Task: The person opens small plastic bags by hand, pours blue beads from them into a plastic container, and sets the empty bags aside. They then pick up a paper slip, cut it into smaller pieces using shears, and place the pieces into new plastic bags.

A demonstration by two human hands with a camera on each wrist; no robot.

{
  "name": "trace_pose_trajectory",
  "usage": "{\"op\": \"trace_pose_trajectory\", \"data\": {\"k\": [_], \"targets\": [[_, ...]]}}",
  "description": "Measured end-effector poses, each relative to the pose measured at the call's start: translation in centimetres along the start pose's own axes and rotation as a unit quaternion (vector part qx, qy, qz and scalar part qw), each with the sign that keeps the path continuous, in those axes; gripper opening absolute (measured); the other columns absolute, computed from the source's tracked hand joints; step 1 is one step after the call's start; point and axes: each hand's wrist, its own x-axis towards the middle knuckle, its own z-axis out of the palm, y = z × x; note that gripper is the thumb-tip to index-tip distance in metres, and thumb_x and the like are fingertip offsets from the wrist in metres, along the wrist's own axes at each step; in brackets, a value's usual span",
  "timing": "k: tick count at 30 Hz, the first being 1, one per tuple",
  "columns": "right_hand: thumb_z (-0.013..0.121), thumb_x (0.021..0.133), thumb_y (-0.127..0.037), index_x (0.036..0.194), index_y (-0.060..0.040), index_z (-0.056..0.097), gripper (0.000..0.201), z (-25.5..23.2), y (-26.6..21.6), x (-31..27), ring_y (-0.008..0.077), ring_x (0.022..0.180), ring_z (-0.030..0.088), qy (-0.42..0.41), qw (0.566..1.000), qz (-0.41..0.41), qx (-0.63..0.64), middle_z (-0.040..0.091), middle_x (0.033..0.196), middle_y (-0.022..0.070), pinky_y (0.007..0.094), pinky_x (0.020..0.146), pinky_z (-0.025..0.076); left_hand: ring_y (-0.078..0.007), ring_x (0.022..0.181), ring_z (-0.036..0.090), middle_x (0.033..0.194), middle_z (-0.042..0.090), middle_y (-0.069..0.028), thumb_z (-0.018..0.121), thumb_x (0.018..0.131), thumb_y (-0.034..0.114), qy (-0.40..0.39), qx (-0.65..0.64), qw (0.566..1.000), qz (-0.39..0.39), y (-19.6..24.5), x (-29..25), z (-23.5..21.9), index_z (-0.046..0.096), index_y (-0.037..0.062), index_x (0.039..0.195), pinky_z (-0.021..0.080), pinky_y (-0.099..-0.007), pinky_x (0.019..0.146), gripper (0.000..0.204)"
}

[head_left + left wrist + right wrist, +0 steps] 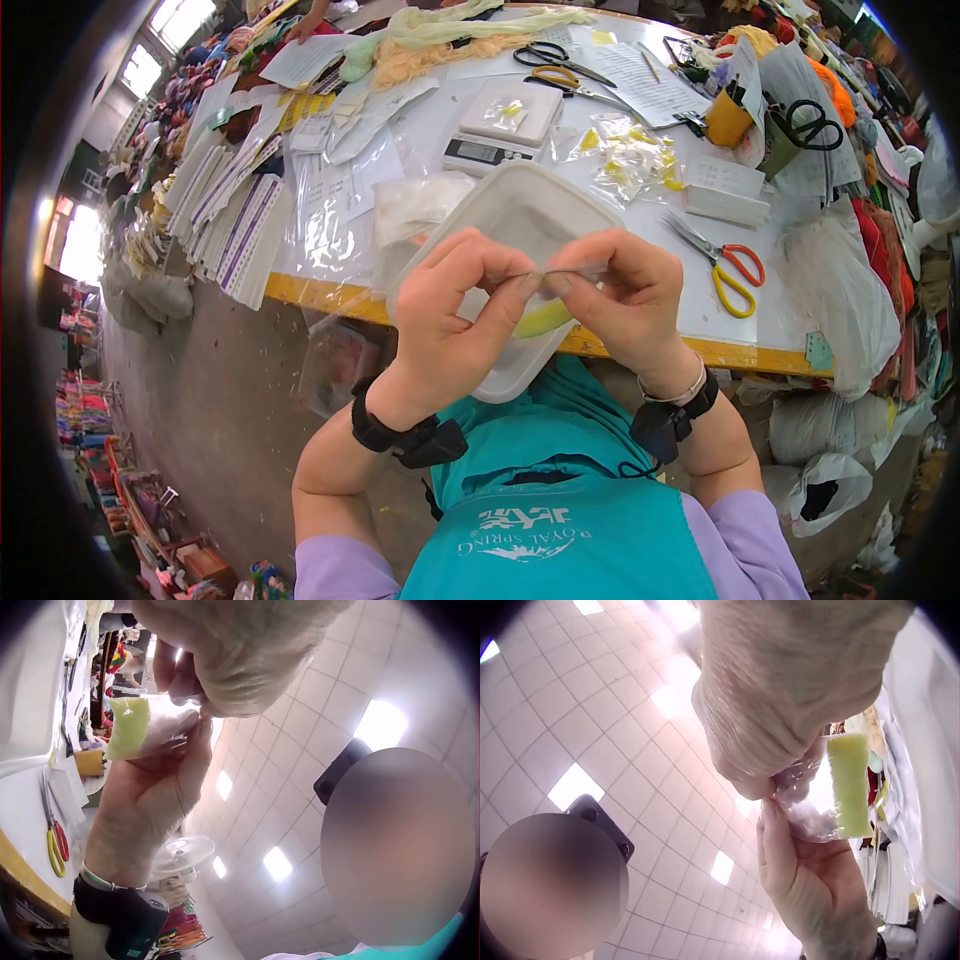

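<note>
A small clear plastic bag [817, 817] with a yellow-green strip [849, 787] along its lower part hangs between my two hands. My left hand [452, 310] pinches one side of the bag's top edge between thumb and fingertips. From the other side, my right hand [628, 305] pinches the same edge, and the thumbs almost meet at the middle. In the head view the strip [543, 318] shows below the fingers, over a white plastic tub [500, 375]. Both wrist views show the bag lit from behind, with the fingers partly hidden by the near hand.
Behind the tub stands a digital scale [492, 152] with a small bag on its pan. Several yellow-filled bags [630, 155] lie to its right. Orange-and-yellow scissors [725, 262] rest near the table's yellow edge [700, 356]. Stacked sample cards [235, 225] cover the left side.
</note>
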Motion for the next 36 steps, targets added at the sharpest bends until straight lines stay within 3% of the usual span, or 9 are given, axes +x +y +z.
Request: {"op": "trace_pose_trajectory", "data": {"k": [6, 9, 13, 21, 27, 30, 34, 36], "targets": [[0.075, 0.090, -0.006, 0.101, -0.0002, 0.070, 0.013, -0.2, 0.2, 0.4, 0.0063, 0.087, 0.064, -0.029, 0.998, 0.048, 0.001, 0.072, 0.093, 0.0020, 0.0243, 0.077, 0.052, -0.0125, 0.079, 0.059, 0.088, 0.062, -0.0055, 0.071, 0.091, -0.001, -0.008, 0.060, 0.998, 0.019, -0.6, 0.0, -0.3, 0.067, -0.0004, 0.100, 0.047, -0.0262, 0.070, 0.010], [0.075, 0.090, -0.007, 0.101, -0.0013, 0.071, 0.013, -0.5, 0.2, 0.6, 0.0062, 0.087, 0.063, -0.036, 0.997, 0.067, -0.022, 0.072, 0.093, 0.0013, 0.0249, 0.078, 0.051, -0.0127, 0.079, 0.060, 0.088, 0.063, -0.0047, 0.071, 0.091, -0.001, -0.008, 0.051, 0.999, -0.019, -0.4, 0.1, -0.3, 0.068, 0.0009, 0.101, 0.047, -0.0258, 0.070, 0.011], [0.075, 0.089, -0.008, 0.099, -0.0030, 0.072, 0.011, -0.9, 0.7, 0.5, 0.0079, 0.085, 0.063, -0.056, 0.994, 0.079, -0.044, 0.071, 0.091, -0.0003, 0.0258, 0.076, 0.050, -0.0153, 0.071, 0.062, 0.085, 0.062, -0.0065, 0.073, 0.088, 0.000, 0.000, 0.049, 0.999, -0.015, -0.8, -0.2, -0.3, 0.071, 0.0009, 0.096, 0.049, -0.0278, 0.065, 0.008], [0.075, 0.088, -0.007, 0.095, -0.0010, 0.071, 0.010, -0.3, -0.2, 0.0, 0.0117, 0.082, 0.064, -0.068, 0.991, 0.035, -0.114, 0.070, 0.087, 0.0039, 0.0275, 0.070, 0.050, -0.0189, 0.081, 0.061, 0.091, 0.062, -0.0073, 0.074, 0.087, 0.001, 0.009, 0.083, 0.996, 0.022, -1.2, -0.8, -0.6, 0.071, 0.0009, 0.093, 0.050, -0.0304, 0.070, 0.007], [0.076, 0.086, -0.004, 0.093, -0.0014, 0.073, 0.008, -0.8, -0.1, 0.0, 0.0160, 0.080, 0.066, -0.084, 0.989, 0.010, -0.123, 0.071, 0.086, 0.0072, 0.0303, 0.069, 0.052, -0.0176, 0.081, 0.060, 0.092, 0.062, -0.0067, 0.075, 0.086, 0.001, 0.017, 0.075, 0.997, -0.019, -0.8, -1.7, -1.0, 0.071, 0.0009, 0.092, 0.049, -0.0300, 0.070, 0.007], [0.077, 0.084, -0.004, 0.091, -0.0020, 0.073, 0.009, -1.2, 0.0, 0.3, 0.0199, 0.078, 0.067, -0.099, 0.985, -0.017, -0.138, 0.071, 0.086, 0.0094, 0.0313, 0.067, 0.053, -0.0172, 0.093, 0.063, 0.095, 0.064, -0.0058, 0.076, 0.088, 0.002, 0.029, 0.046, 0.996, -0.074, 0.2, -2.4, -0.9, 0.070, 0.0006, 0.092, 0.048, -0.0290, 0.081, 0.007], [0.080, 0.082, -0.006, 0.087, -0.0029, 0.073, 0.009, -1.7, -0.1, 1.3, 0.0242, 0.075, 0.068, -0.127, 0.979, -0.078, -0.142, 0.071, 0.080, 0.0104, 0.0325, 0.065, 0.053, -0.0164, 0.090, 0.064, 0.095, 0.066, -0.0059, 0.078, 0.085, -0.002, 0.052, 0.014, 0.993, -0.104, 0.7, -2.8, -1.1, 0.074, -0.0008, 0.092, 0.048, -0.0279, 0.077, 0.008], [0.083, 0.081, -0.007, 0.087, -0.0032, 0.074, 0.011, -2.3, 0.1, 1.7, 0.0210, 0.074, 0.069, -0.155, 0.974, -0.076, -0.146, 0.072, 0.082, 0.0083, 0.0311, 0.066, 0.053, -0.0135, 0.082, 0.064, 0.093, 0.068, -0.0064, 0.079, 0.081, -0.005, 0.077, -0.001, 0.991, -0.110, 0.8, -2.9, -0.7, 0.076, -0.0001, 0.090, 0.047, -0.0259, 0.070, 0.011]]}}
